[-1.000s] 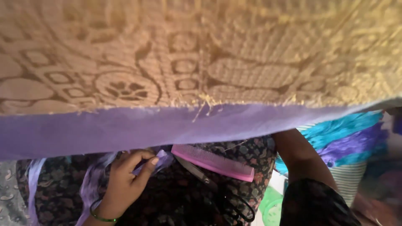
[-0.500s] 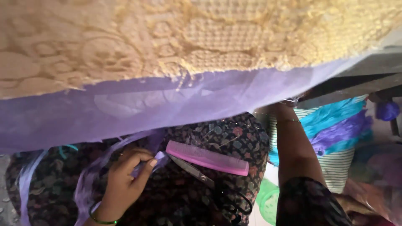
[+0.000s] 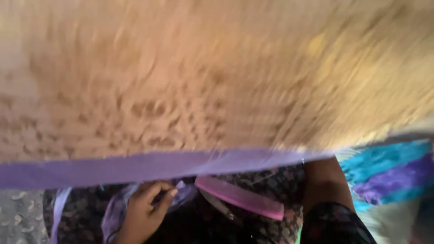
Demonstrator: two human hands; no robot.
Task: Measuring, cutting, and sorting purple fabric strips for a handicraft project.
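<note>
A golden embroidered cloth (image 3: 203,77) with a lilac border (image 3: 149,165) hangs across most of the view, blurred. Below it my left hand (image 3: 147,210) pinches a strip of lilac fabric (image 3: 115,212) over my dark patterned lap (image 3: 266,185). A pink comb (image 3: 239,198) lies on the lap just right of that hand, with a thin dark tool (image 3: 217,205) under it. My right forearm (image 3: 323,180) reaches up behind the cloth. My right hand is hidden by the cloth.
A turquoise and purple striped fabric (image 3: 389,174) lies at the right. Grey patterned floor (image 3: 20,212) shows at the lower left. A lilac strip (image 3: 58,212) hangs down at the left.
The golden cloth has dropped lower and now covers more of the view, blurred by motion. My left hand keeps pinching the lilac fabric. The comb has not moved.
</note>
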